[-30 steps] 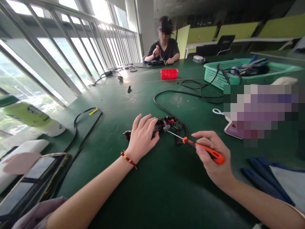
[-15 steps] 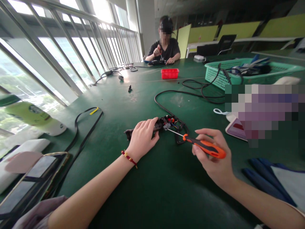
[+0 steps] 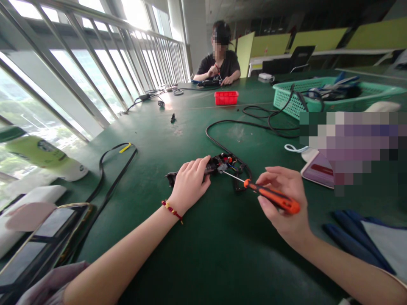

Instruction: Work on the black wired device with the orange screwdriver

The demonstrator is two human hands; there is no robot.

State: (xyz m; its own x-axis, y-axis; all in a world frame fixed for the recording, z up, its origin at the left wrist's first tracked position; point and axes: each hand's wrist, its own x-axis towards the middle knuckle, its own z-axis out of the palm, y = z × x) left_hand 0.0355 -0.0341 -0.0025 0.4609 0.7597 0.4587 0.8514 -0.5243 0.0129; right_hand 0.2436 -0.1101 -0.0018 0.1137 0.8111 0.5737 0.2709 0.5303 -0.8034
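Observation:
A black device (image 3: 213, 166) with its insides bare lies on the green table, coloured wires and a red part showing at its right end. My left hand (image 3: 190, 182) is wrapped over its black body. In my right hand (image 3: 284, 203) is an orange and black screwdriver (image 3: 273, 196), held between thumb and fingers. The screwdriver's thin shaft points left, its tip at a small grey part on the device; whether the tip sits in a screw is too small to tell. A black cable (image 3: 219, 123) runs from the device's right end.
A red box (image 3: 226, 98) stands further back, and a green basket (image 3: 286, 103) with tools is at the back right. Blue gloves (image 3: 359, 237) lie right, phones (image 3: 54, 224) and a bottle (image 3: 44, 154) left. Across the table sits a person (image 3: 219, 63).
The screwdriver's handle has turned about its axis, and the fingers of my right hand have shifted on it. My left hand and the device look unmoved. The far person's raised hand is lower.

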